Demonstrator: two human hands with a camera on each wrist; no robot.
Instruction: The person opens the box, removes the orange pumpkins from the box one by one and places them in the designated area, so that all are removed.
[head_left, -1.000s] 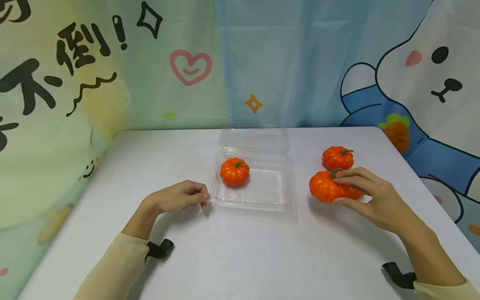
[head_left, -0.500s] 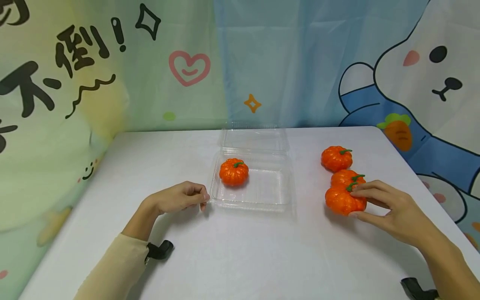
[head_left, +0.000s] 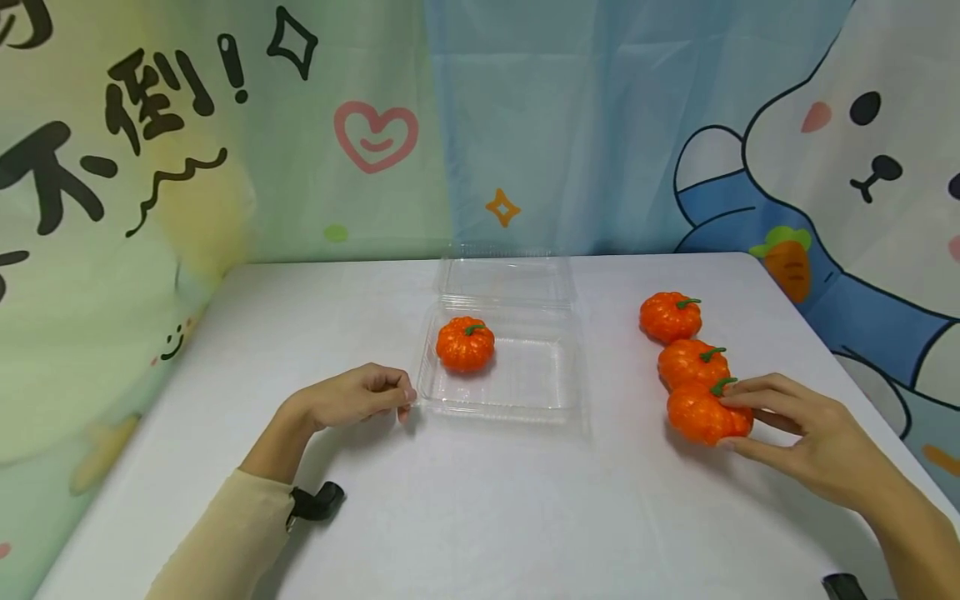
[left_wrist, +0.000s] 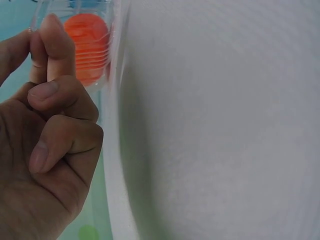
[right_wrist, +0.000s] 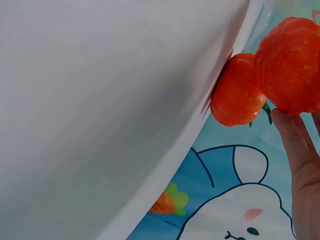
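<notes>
My right hand [head_left: 813, 437] holds a small orange pumpkin [head_left: 705, 415] with a green stem, thumb below and fingers at its upper side. In the right wrist view that held pumpkin [right_wrist: 292, 65] overlaps another one behind it. Just beyond it on the table is a second pumpkin [head_left: 692, 363], and a third pumpkin [head_left: 667, 317] sits farther back. My left hand [head_left: 356, 396] pinches the near left corner of a clear plastic clamshell box [head_left: 540, 408], its other fingers curled. One pumpkin [head_left: 465, 345] rests in the left part of the box.
The box's clear lid [head_left: 506, 279] is folded back toward the far edge of the white table [head_left: 480, 517]. Behind the table hangs a printed curtain [head_left: 525, 125] with a cartoon bear at the right. Each wrist carries a black camera mount [head_left: 318, 502].
My right hand has moved right and toward me with its pumpkin, uncovering the one behind it. My left hand, the box and the pumpkin inside it have stayed in place.
</notes>
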